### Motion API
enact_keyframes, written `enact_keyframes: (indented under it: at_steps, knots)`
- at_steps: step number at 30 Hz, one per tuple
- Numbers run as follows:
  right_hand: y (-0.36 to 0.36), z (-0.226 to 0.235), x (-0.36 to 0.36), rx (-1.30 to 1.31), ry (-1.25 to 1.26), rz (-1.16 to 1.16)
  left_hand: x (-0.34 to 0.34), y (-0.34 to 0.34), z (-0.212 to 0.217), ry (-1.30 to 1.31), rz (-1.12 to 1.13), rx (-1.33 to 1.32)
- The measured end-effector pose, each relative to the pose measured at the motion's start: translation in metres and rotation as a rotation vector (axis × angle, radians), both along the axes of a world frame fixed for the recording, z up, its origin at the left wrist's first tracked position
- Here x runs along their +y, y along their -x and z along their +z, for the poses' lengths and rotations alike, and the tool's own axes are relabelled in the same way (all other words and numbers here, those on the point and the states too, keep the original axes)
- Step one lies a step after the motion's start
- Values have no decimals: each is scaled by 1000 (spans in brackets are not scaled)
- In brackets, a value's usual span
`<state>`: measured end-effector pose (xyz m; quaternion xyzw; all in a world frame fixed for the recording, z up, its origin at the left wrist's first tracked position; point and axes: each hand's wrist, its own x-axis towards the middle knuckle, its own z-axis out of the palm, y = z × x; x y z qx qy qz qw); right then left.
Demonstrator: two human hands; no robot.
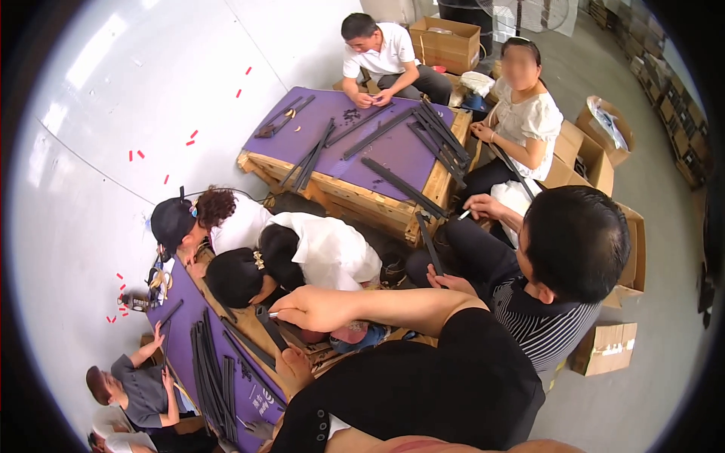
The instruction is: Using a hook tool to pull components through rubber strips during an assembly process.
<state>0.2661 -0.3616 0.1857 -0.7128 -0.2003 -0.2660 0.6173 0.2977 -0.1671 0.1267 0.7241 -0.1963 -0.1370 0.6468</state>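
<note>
1. The right hand (306,308) reaches out over the near desk (185,343), its forearm crossing the picture from the right; the fingers are curled round a short dark strip (269,326) that slants down from the hand toward the desk edge, and something small and pale pokes out to the left of the knuckles.
2. The left hand (293,368) sits lower, just beside the desk's edge and below the right hand; only a rounded part of it shows above the dark sleeve, so I cannot tell whether it is spread or closed, though it seems to rest against the lower end of the strip.
3. The near desk has a purple top on a wooden frame; a bundle of long black strips (211,377) lies along it, well to the left of both hands.
4. Two people in white tops bend over the far side of this desk, heads close to the right hand; a person in a striped shirt sits at the right holding another black strip (429,243).
5. A second purple-topped desk (393,151) stands farther back, strewn with more black strips; cardboard boxes (604,347) stand on the floor at the right.
</note>
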Motion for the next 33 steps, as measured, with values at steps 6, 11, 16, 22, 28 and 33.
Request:
enact_keyframes:
  at_steps: [6, 11, 16, 22, 28, 33]
  knots:
    - [19, 30, -16, 260, 473, -106, 1, -6, 13, 57, -205, 150]
    - [7, 19, -11, 361, -144, 149, 9, -13, 21, 0, -211, 139]
    - [35, 44, -8, 229, 563, -287, 0, -31, 63, -348, -273, -193]
    - [32, 67, 1, 350, 301, -229, 4, -28, 91, -318, -228, -271]
    - [26, 77, -13, 572, -825, 507, 45, -56, 97, 221, -62, 290]
    - [-2, 79, 34, 399, -310, 48, 46, -47, 113, 300, -331, 346]
